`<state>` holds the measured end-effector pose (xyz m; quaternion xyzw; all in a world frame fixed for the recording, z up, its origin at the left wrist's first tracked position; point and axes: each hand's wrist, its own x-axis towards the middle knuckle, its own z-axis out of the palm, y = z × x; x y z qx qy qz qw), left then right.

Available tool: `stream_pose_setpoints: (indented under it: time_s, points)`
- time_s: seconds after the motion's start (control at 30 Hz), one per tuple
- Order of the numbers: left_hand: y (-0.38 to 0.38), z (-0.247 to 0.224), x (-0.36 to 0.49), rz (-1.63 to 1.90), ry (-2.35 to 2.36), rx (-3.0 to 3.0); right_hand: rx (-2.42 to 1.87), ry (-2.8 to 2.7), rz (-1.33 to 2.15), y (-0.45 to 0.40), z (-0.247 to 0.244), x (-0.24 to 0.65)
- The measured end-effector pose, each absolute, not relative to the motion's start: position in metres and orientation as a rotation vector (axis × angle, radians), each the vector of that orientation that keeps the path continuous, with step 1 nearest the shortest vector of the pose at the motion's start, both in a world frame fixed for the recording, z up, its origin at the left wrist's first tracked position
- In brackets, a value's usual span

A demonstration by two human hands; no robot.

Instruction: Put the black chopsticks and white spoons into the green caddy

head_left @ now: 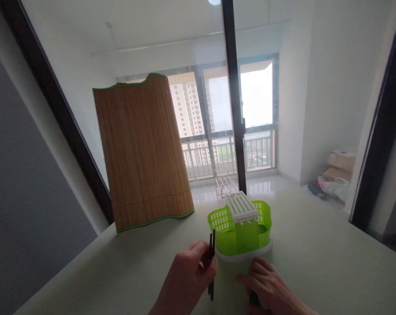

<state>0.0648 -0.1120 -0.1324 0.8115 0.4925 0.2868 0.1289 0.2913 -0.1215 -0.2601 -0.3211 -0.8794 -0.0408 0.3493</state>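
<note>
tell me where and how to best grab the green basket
Probably by the two rounded ends of the green basket, coming from left and right: it sits upright, wider than deep, and its walls curve outward there, clear of the raised white rack. The left hand would first need to free itself of the black sticks.

A big brown bamboo mat with thin green edges (145, 157) stood curled up on the pale, smooth table (309, 262), over on the left near a plain grey wall (30, 175). Behind it was a glass door with a dark frame (233, 87), and past the glass were a little metal wire rack (224, 186), a bright window (257, 94) and a tall, cream building (189, 103). Brown cardboard boxes (340, 162) and crinkly white plastic bags (334, 188) sat in a heap on the right.
</note>
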Motion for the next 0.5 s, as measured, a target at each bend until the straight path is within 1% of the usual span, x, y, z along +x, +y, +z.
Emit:
stream_pose_setpoints:
  time_s: [0.07,0.2,0.33,0.5]
  points:
    - [-0.118,-0.134,0.075,0.940,1.280,2.261,-0.790,-2.243,-0.112,-0.119,-0.263,0.289]
    - [-0.124,-0.154,0.095,0.994,1.111,2.228,-0.796,-2.206,-0.184,-0.115,-0.275,0.282]
    - [-0.127,-0.163,0.102,0.940,1.104,2.230,-0.799,-2.139,-0.328,-0.111,-0.289,0.273]
    - [-0.134,-0.162,0.105,0.988,1.091,2.103,-0.755,-2.096,-0.353,-0.107,-0.300,0.268]
